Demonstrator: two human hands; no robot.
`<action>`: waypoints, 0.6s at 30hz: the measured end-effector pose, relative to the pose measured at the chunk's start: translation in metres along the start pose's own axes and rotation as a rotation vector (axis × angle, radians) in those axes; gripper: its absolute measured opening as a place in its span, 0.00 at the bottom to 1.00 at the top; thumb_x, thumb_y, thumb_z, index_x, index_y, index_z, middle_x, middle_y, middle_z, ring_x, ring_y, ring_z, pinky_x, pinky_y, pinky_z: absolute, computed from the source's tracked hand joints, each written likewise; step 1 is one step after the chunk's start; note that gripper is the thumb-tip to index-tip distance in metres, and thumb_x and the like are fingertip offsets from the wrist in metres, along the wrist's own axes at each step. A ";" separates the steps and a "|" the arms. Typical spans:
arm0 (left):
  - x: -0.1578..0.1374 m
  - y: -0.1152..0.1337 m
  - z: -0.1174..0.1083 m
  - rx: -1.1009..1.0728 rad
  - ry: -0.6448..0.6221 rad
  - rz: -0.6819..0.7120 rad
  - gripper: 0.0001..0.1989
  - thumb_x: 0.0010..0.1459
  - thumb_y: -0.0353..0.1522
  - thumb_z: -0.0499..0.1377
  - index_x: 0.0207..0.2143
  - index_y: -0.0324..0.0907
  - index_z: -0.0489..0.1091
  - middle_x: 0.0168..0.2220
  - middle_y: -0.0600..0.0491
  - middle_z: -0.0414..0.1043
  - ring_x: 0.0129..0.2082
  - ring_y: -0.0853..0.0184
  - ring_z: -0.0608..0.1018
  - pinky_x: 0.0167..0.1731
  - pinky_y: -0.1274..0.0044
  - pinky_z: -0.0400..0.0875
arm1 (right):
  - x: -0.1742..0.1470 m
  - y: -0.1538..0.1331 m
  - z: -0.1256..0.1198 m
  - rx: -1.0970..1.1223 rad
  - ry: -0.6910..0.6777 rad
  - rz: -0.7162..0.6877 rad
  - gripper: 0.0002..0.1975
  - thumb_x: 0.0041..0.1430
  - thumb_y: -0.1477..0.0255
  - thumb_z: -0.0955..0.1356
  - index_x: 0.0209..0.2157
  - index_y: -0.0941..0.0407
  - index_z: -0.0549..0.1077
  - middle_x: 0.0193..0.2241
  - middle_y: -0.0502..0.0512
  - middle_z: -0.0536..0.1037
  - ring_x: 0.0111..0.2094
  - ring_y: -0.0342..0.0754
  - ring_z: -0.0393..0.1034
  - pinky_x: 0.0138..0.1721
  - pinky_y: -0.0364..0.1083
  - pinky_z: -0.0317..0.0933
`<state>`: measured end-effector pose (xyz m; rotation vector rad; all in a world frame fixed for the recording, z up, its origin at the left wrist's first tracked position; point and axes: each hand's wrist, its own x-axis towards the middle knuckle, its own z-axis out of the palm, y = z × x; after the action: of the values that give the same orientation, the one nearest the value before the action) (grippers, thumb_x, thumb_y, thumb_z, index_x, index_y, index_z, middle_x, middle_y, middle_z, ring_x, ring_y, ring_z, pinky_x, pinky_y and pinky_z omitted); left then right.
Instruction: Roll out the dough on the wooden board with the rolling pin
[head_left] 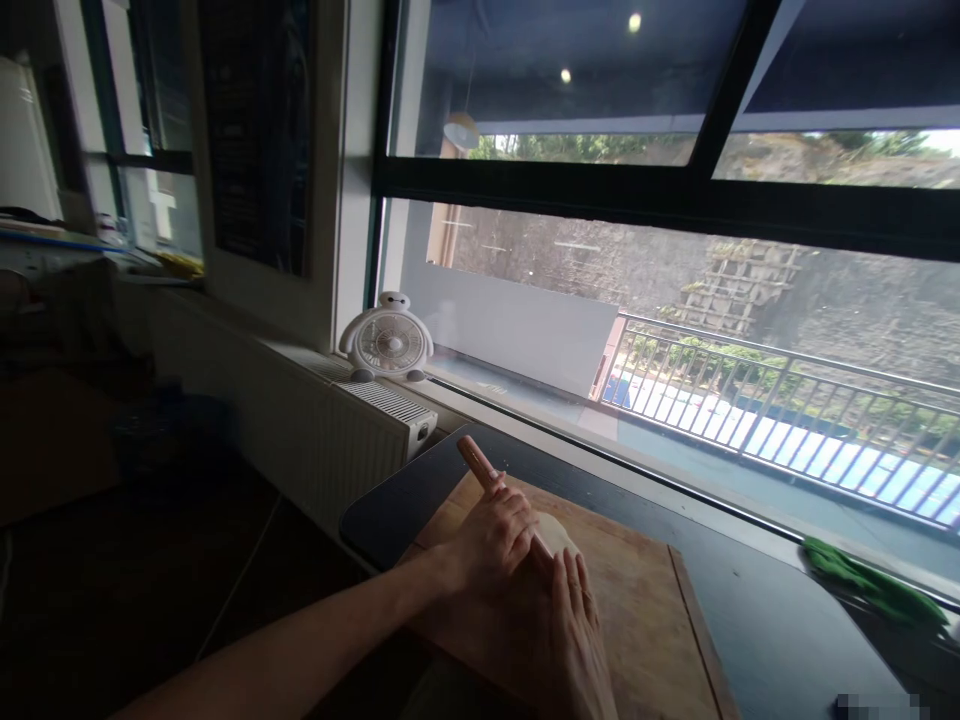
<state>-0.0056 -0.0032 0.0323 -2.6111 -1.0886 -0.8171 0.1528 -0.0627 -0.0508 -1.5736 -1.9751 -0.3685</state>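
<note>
A wooden rolling pin (pixel 478 458) lies at a slant across a flat, pale round of dough (pixel 556 530). My left hand (pixel 496 525) is closed round the pin, whose far end sticks out beyond the fingers. Over the pin's near end lies my right hand (pixel 579 615), its fingers stretched out rather than wrapped. Both hands cover part of the pin and hide some of the dough. Beneath them is a wooden board (pixel 637 610) with a raised strip along its right edge.
The board rests on a dark table (pixel 757 610) against a large window. On a white radiator (pixel 337 440) beyond the table's left corner stands a white figure-shaped fan (pixel 390 340). A green cloth (pixel 870 585) lies by the sill at right.
</note>
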 end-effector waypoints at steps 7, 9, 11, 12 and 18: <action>0.059 0.043 0.032 0.122 -0.202 -0.039 0.15 0.60 0.33 0.47 0.31 0.40 0.73 0.37 0.47 0.74 0.45 0.57 0.68 0.55 0.58 0.47 | -0.018 0.076 -0.021 -0.197 0.087 0.032 0.18 0.57 0.75 0.57 0.46 0.58 0.70 0.50 0.60 0.71 0.55 0.52 0.61 0.54 0.52 0.56; 0.076 0.052 0.040 0.158 -0.277 -0.024 0.14 0.58 0.34 0.50 0.28 0.40 0.74 0.35 0.45 0.75 0.44 0.55 0.69 0.54 0.56 0.48 | -0.018 0.092 -0.040 -0.229 0.159 0.059 0.19 0.59 0.73 0.56 0.48 0.60 0.69 0.53 0.61 0.69 0.56 0.52 0.60 0.55 0.54 0.55; 0.080 0.058 0.043 0.157 -0.308 0.018 0.13 0.57 0.35 0.52 0.28 0.40 0.74 0.34 0.44 0.76 0.45 0.53 0.69 0.54 0.56 0.48 | -0.017 0.099 -0.059 -0.218 0.218 0.099 0.21 0.61 0.71 0.54 0.51 0.62 0.65 0.56 0.61 0.65 0.57 0.51 0.59 0.56 0.55 0.54; 0.076 0.061 0.042 0.140 -0.291 0.037 0.13 0.57 0.36 0.53 0.30 0.40 0.74 0.36 0.45 0.76 0.47 0.54 0.69 0.55 0.57 0.48 | -0.017 0.100 -0.068 -0.204 0.238 0.113 0.22 0.61 0.70 0.53 0.53 0.62 0.64 0.57 0.61 0.63 0.57 0.51 0.58 0.56 0.55 0.54; -0.001 0.057 -0.005 -0.077 -0.174 0.104 0.18 0.63 0.33 0.45 0.53 0.49 0.64 0.56 0.56 0.65 0.59 0.63 0.61 0.60 0.66 0.47 | -0.030 0.095 -0.088 -0.135 0.211 0.159 0.23 0.63 0.69 0.51 0.52 0.62 0.65 0.56 0.60 0.64 0.59 0.50 0.54 0.55 0.52 0.55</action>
<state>0.0324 -0.0463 0.0378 -2.8211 -0.9697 -0.6313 0.2714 -0.1098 -0.0119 -1.6871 -1.6845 -0.5879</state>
